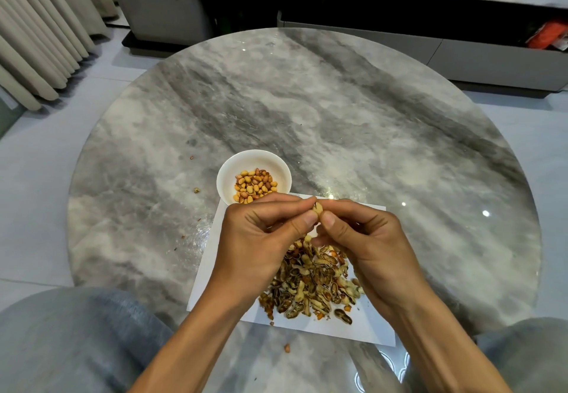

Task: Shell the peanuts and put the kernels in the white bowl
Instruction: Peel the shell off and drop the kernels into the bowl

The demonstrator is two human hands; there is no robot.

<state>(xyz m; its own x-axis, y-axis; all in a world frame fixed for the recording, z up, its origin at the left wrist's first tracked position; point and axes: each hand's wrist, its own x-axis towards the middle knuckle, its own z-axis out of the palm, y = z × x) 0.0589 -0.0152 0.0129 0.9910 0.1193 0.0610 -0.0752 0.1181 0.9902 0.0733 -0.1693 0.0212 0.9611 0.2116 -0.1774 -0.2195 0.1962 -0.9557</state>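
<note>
The white bowl [254,174] of kernels [254,186] sits on the round marble table [338,122], just left and far of the hands; the left hand [261,236] and right hand [365,239] both pinch one peanut [317,208] between thumb and fingertips. Near them, empty shells [313,282] lie heaped on white paper [212,269].

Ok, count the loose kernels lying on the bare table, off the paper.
1 clear kernel, on the table just beyond the paper's near edge. Small specks left of the white bowl are too tiny to tell; others may be hidden.
</note>
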